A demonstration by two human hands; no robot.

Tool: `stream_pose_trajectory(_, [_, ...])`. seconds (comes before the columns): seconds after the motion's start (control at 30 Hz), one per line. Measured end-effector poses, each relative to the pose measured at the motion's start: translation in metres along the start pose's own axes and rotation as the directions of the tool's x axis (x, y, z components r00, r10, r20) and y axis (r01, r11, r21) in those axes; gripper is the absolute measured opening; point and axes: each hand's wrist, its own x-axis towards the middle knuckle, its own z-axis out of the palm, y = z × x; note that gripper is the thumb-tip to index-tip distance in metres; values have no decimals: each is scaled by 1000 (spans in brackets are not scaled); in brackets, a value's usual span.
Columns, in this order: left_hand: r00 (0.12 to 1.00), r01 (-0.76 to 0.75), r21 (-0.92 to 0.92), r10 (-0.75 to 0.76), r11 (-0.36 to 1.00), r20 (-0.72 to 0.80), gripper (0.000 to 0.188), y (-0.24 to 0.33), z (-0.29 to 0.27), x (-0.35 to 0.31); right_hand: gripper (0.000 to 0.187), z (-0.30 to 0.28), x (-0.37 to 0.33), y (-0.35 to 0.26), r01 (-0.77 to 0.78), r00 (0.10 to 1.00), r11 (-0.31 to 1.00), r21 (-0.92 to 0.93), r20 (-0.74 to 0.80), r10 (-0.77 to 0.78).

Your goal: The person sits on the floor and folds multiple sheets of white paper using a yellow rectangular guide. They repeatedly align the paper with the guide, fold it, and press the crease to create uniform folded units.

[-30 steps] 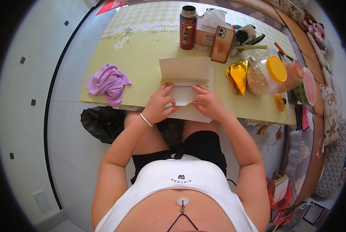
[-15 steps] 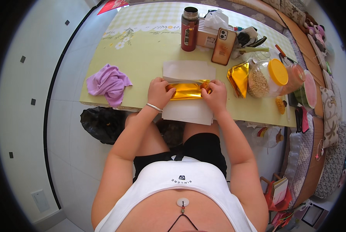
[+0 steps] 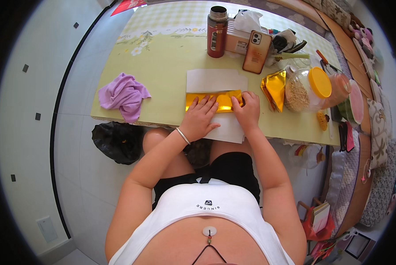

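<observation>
A strip of shiny gold foil paper [image 3: 225, 106] lies across white paper sheets [image 3: 215, 79] at the table's near edge. My left hand [image 3: 201, 115] rests flat on its left part, fingers spread and pointing away from me. At the strip's right end, my right hand [image 3: 246, 108] pinches the foil between thumb and fingers. To the right of that hand stands a folded gold foil piece [image 3: 275, 90], pointed at the bottom.
A purple cloth [image 3: 124, 96] lies at the left. Behind the paper are a red thermos [image 3: 217, 35], a phone [image 3: 257, 52] propped upright and a tissue box [image 3: 236, 42]. On the right stand a yellow-lidded jar [image 3: 299, 92] and a cut watermelon [image 3: 355, 104].
My left hand has let go of the foil's left end and moved right, now lying flat on it. The right hand stays at its end. The foil lies flatter.
</observation>
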Motion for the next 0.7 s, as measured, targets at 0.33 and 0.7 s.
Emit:
stream_pose_trajectory(0.33, [999, 29, 29, -30, 999, 35, 75, 1, -1, 5, 17, 7, 7, 4, -63, 998, 991, -115, -22, 61])
stream_pose_trajectory(0.7, [998, -5, 84, 0, 996, 59, 65, 1, 1, 6, 22, 7, 6, 4, -78, 997, 985, -151, -6, 78])
